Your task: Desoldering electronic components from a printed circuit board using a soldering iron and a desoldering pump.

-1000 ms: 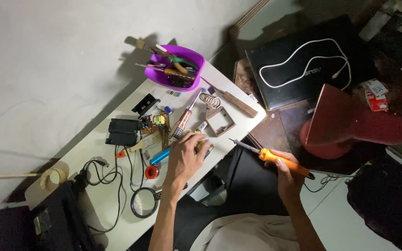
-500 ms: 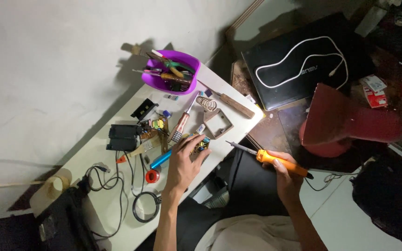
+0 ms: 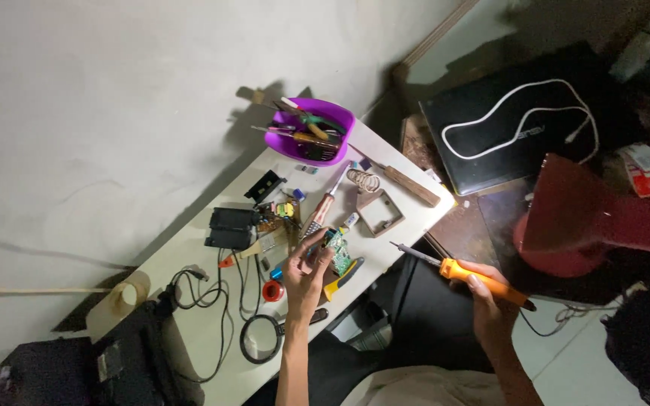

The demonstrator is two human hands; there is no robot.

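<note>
Gripping a small green circuit board between its fingers, the left hand hovers over the cluttered white table. Right of it, past the table edge, the right hand is closed around an orange-handled soldering iron, tip pointing toward the board. At the far edge sits 1 purple plastic bowl of tools.

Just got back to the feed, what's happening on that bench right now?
A person sits at a cluttered white table. The left hand holds a small green circuit board just above the tabletop. The right hand grips an orange-handled soldering iron out past the table's edge, with its tip pointing toward the board but well clear of it. A purple bowl of tools sits at the far end.
</note>
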